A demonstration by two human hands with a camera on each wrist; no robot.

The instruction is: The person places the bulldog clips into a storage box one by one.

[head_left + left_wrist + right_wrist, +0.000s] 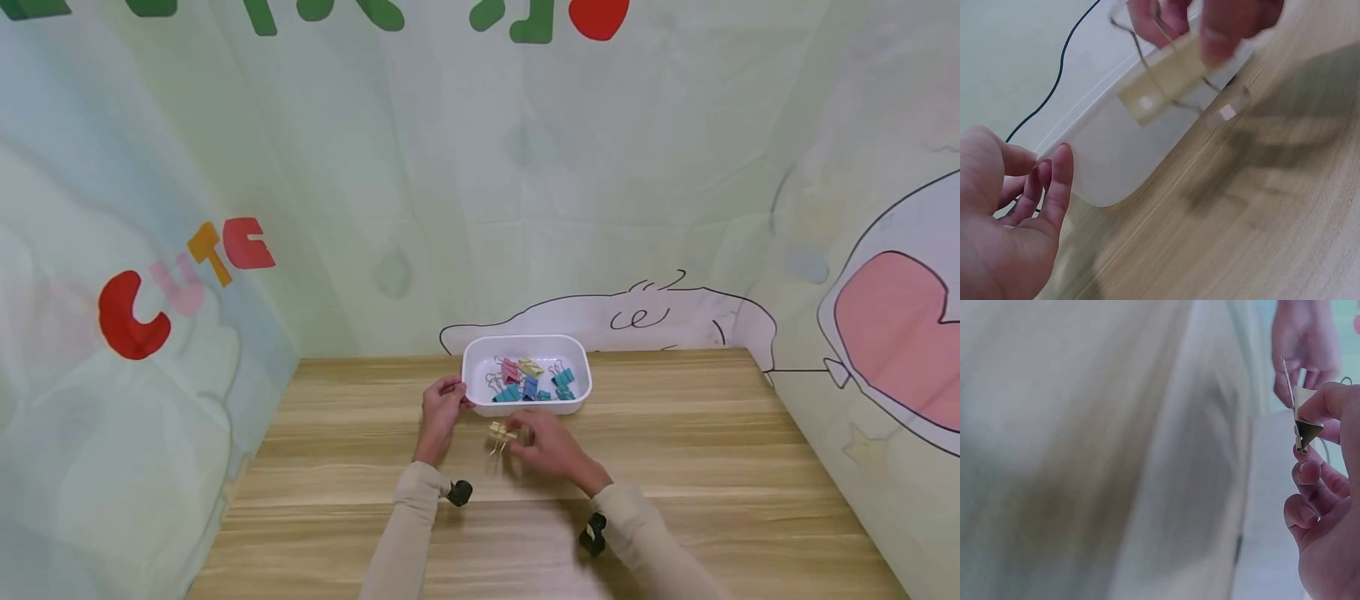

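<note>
My right hand (551,446) pinches a yellow binder clip (501,432) just in front of the white tray (527,409). In the left wrist view the yellow clip (1163,84) is raised above the table with its wire handles out, its shadow on the wood. The right wrist view shows the clip (1307,432) edge-on between thumb and fingers. My left hand (440,414) pinches the tray's rim at its left front corner, thumb on top and fingers below. Inside the tray lie several binder clips: teal clips (507,394), a pink one (510,370), a blue one (530,387) and a yellow one (531,367).
The wooden table (675,450) extends to both sides of the tray and toward me. Behind it hangs a printed cloth backdrop (525,208), close to the tray's back edge. Black devices (460,492) are worn at both wrists.
</note>
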